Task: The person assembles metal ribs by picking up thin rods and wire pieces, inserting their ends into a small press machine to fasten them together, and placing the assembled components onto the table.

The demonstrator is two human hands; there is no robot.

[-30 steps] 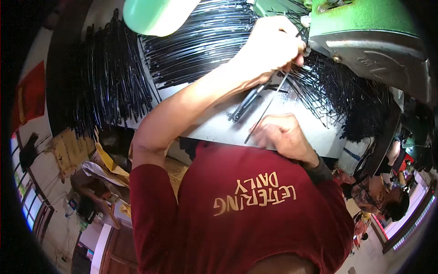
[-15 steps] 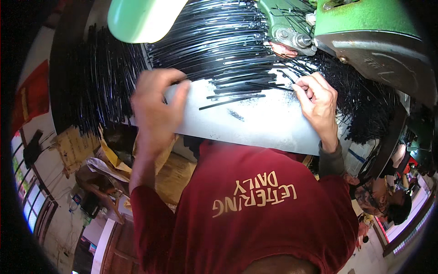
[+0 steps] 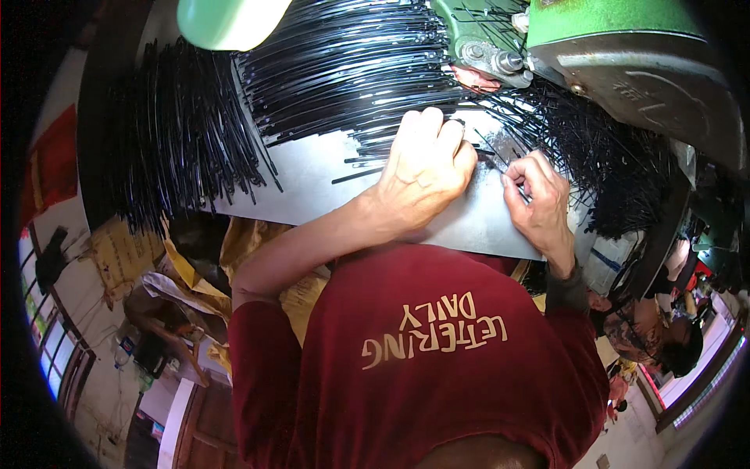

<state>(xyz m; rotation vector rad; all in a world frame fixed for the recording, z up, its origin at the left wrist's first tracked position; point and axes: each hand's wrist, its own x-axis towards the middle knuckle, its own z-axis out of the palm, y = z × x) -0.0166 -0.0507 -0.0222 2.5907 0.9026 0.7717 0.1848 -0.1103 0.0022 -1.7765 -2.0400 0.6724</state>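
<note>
Thin black rods lie in a broad stack on a pale metal tabletop. My left hand has reached across to the stack's near right end. Its fingers are curled down and closed, and the back of the hand hides the fingertips; a dark rod end shows beside the thumb. My right hand is just to the right, thumb and forefinger pinched on a slim black rod that slants up and left. Dark specks dust the metal between the hands.
A second bundle of black rods hangs over the table's left side. A tangled heap of them lies at right, under a green machine. A pale green lamp-like shape juts in at the top. Another person sits far right.
My left hand has swept right from beside the left bundle to the stack's right end, close to my right hand. My right hand has stayed nearly in place, slightly lower.
</note>
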